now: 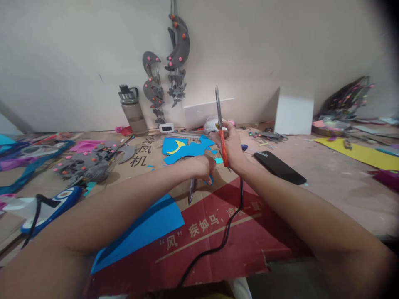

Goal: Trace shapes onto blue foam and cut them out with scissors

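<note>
In my right hand (233, 145) are scissors with orange handles (223, 149), held upright, blades toward the wall. My left hand (202, 167) is low over the cardboard, fingers curled together around a small blue piece (209, 180) that shows at the fingertips. A pen (192, 192) lies partly under that hand. Just beyond are cut blue sheets (190, 150), one with a yellow crescent (176, 147) on it. A tiny teal cutout (219, 160) lies between the hands. Under my left forearm, a larger blue sheet (156, 222) is partly hidden.
A black phone (279, 167) lies right of my right hand. A black cable (229, 228) crosses the red printed cardboard (215, 249). At left are a blue-and-white iron-like tool (51, 209) and grey felt decorations (89, 162). A bottle (133, 112) stands by the wall.
</note>
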Available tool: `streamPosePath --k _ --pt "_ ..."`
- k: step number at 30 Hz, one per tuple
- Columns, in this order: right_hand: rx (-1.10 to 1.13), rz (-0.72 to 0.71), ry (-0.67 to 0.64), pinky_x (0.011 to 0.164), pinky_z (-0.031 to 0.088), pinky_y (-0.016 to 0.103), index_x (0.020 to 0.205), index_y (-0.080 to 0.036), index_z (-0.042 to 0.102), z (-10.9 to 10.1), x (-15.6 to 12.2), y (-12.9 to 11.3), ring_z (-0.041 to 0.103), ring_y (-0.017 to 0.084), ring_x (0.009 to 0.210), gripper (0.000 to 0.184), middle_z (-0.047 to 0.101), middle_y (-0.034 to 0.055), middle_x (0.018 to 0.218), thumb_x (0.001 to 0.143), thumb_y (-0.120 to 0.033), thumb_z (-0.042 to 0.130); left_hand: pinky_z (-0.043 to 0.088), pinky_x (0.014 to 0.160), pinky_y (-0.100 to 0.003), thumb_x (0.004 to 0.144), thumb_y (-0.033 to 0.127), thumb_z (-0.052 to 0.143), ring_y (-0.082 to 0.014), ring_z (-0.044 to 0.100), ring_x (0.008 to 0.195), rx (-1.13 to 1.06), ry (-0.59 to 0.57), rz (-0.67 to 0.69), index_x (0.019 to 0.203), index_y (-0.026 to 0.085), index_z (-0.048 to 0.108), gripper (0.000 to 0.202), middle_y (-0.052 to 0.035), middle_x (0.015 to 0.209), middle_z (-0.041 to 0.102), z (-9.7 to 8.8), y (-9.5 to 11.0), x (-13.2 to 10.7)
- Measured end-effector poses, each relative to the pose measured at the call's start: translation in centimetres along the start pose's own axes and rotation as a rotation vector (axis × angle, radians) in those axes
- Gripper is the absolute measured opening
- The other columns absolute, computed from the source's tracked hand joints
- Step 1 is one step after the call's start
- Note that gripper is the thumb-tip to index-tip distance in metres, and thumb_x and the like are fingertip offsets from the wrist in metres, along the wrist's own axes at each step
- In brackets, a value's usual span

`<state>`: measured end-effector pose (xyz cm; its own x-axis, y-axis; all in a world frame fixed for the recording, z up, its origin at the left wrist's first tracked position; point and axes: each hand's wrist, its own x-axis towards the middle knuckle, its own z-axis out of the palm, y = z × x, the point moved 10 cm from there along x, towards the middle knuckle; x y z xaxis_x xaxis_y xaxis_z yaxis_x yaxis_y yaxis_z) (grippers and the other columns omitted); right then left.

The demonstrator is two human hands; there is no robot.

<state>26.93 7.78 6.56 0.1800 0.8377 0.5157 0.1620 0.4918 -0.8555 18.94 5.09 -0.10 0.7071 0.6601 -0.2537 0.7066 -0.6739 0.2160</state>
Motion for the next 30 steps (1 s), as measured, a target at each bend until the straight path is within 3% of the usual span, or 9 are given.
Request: streamPosePath --k 5,15,19,24,27,30 --pt "0.022 -0.024 -0.016 0.063 0.048 0.032 0.117 -0.024 0.055 0.1 0.0 -0.2 0.057 0.015 0.066 0.050 0.061 -0.0017 0.078 0.075 -0.043 0.075 0.039 0.061 -0.027 0.053 0.016 0.087 -0.0183 0.059 0.066 0.035 -0.031 -0.045 0.059 0.020 0.065 0.023 0.0009 0.059 0.065 0.0 0.4 0.9" --pt "0.010 -0.014 0.043 0.057 0.042 0.029 0.113 -0.023 0.053 -0.9 0.3 -0.4 0.051 0.013 0.060 0.052 0.058 -0.0030 0.074 0.071 -0.042 0.077 0.039 0.058 -0.023 0.066 0.022 0.081 -0.0135 0.061 0.065 -0.173 -0.087 0.039 0.065 0.020 0.066 0.015 0.0035 0.066 0.069 -0.5 0.0 -0.7" --pt "0.004 -0.008 0.090 0.058 0.044 0.029 0.110 -0.023 0.053 -1.9 0.9 -0.7 0.052 0.013 0.062 0.049 0.058 -0.0032 0.075 0.072 -0.041 0.077 0.043 0.057 -0.023 0.068 0.022 0.080 -0.0150 0.064 0.062 -0.446 0.006 -0.125 0.076 0.019 0.069 0.014 0.0023 0.061 0.068 -2.0 -3.2 0.1" --pt "0.019 0.013 0.122 0.066 0.048 0.031 0.107 -0.023 0.052 -2.7 1.4 -0.6 0.058 0.015 0.069 0.042 0.062 -0.0004 0.083 0.074 -0.038 0.074 0.046 0.057 -0.024 0.080 0.024 0.074 -0.0151 0.064 0.064 -0.443 0.214 -0.196 0.101 0.015 0.072 0.022 -0.0013 0.066 0.070 -4.7 -6.1 3.3" --pt "0.007 0.023 0.135 0.068 0.049 0.031 0.108 -0.022 0.052 -2.8 1.4 -0.3 0.062 0.016 0.077 0.041 0.067 0.0042 0.095 0.075 -0.034 0.072 0.053 0.066 -0.027 0.089 0.025 0.069 -0.0164 0.068 0.072 -0.420 0.252 -0.208 0.107 0.013 0.071 0.022 -0.0051 0.080 0.073 -5.0 -6.5 5.8" --pt "-0.012 0.022 0.133 0.070 0.050 0.030 0.109 -0.021 0.052 -2.9 1.3 -0.1 0.064 0.018 0.087 0.040 0.067 0.0078 0.108 0.075 -0.031 0.070 0.058 0.084 -0.038 0.095 0.033 0.064 -0.0213 0.068 0.096 -0.385 0.282 -0.197 0.117 0.014 0.067 0.029 -0.0093 0.113 0.070 -5.2 -6.3 7.4"
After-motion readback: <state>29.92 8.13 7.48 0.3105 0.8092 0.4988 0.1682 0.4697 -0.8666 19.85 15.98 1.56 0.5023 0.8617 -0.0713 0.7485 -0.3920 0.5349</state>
